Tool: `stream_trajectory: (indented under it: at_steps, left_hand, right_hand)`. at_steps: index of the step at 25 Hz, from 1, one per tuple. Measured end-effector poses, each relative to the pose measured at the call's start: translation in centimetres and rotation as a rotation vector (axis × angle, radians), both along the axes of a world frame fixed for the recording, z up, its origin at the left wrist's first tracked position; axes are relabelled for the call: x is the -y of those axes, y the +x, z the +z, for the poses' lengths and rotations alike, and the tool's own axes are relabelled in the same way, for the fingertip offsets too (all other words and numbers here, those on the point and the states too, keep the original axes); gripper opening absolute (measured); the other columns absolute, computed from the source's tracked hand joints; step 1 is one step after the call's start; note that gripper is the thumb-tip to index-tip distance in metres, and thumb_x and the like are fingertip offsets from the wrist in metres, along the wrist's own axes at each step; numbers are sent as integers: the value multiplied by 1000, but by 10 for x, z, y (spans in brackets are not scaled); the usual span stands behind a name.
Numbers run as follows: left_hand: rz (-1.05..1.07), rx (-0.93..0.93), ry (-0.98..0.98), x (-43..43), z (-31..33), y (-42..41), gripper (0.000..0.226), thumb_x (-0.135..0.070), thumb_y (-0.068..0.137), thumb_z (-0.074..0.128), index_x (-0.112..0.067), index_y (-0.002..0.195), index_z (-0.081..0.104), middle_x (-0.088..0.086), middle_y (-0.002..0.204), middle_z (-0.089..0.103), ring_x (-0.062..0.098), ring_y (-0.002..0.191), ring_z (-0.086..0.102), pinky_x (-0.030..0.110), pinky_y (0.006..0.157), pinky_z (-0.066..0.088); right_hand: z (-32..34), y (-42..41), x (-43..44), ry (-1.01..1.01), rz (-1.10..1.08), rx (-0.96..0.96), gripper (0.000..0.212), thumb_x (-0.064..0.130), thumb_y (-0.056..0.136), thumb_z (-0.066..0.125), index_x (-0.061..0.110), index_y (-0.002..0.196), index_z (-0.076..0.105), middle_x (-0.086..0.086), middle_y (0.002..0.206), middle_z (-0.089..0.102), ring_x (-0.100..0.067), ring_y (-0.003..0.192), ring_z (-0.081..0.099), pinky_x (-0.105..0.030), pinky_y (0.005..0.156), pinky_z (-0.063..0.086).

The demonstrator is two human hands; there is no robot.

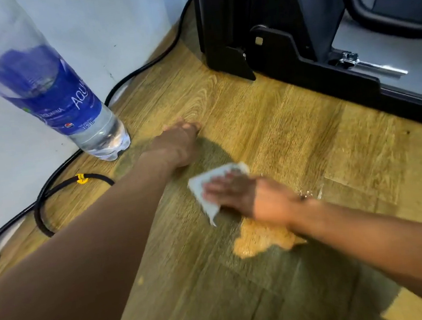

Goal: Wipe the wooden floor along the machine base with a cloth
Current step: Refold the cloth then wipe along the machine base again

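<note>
**Cloth flat under the right hand, in front of the machine base**

We see the cloth (199, 191), pale and folded, lying on the wooden floor (265, 117) in the middle of the view. It is near the black machine base (286, 68) but does not touch it; a strip of bare floor lies between them. The right hand (250, 197) lies on top of the cloth with the palm down. Its fingers are straight and close together, pressing flat and not curled around the fabric. One corner of the cloth sticks out below the fingers, another above them.

Just beside the right wrist, towards us, the floor shows a bright uneven patch (262, 240) inside a darker shadow.

The left hand (177, 145) rests on the floor farther away, between the cloth and the bottle (68, 101). It holds nothing. Its fingers are stretched forward with the tips on the wood, but they are blurred, so we cannot tell how wide they are spread.

The bottle is of clear plastic with a blue label and stands upright beside the white wall (117, 26). A black cable (143, 68) runs along the foot of this wall, passing behind the bottle. A second, thicker cable (52, 192) with a yellow tag makes a loop on the floor at the left.
</note>
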State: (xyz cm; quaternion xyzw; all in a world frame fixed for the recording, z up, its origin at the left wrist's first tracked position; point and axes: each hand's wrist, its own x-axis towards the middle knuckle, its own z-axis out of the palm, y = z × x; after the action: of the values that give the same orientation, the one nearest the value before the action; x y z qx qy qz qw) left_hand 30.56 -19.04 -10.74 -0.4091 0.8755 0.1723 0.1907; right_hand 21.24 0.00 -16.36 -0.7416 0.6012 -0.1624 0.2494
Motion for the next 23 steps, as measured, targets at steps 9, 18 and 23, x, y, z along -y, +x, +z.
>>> stream_trajectory:
  at_steps: [9, 18, 23]
  left_hand:
    - [-193, -156, -53, -24, -1, 20, 53, -11, 94, 45, -36, 142, 43, 2, 150, 39, 27, 133, 42, 43, 108, 36]
    - [-189, -5, -71, -39, -2, -3, 52, -12, 96, 45, -21, 146, 38, 10, 154, 28, 28, 138, 33, 39, 111, 33]
    - [-254, 92, -35, -47, -2, -17, 64, -15, 97, 42, -24, 155, 14, 19, 156, 20, 38, 141, 26, 48, 112, 31]
  right_hand:
    - [5, 83, -66, -148, 31, -24, 46, 12, 95, 35, 7, 140, 43, -8, 150, 33, -21, 139, 27, -41, 116, 21]
    - [6, -64, -6, -71, -443, -252, 61, 1, 96, 41, 34, 146, 30, 6, 153, 27, -14, 131, 44, -39, 98, 46]
    - [11, -131, 34, -42, -728, -255, 42, 11, 101, 39, 24, 141, 42, 0, 147, 41, -22, 133, 41, -41, 112, 30]
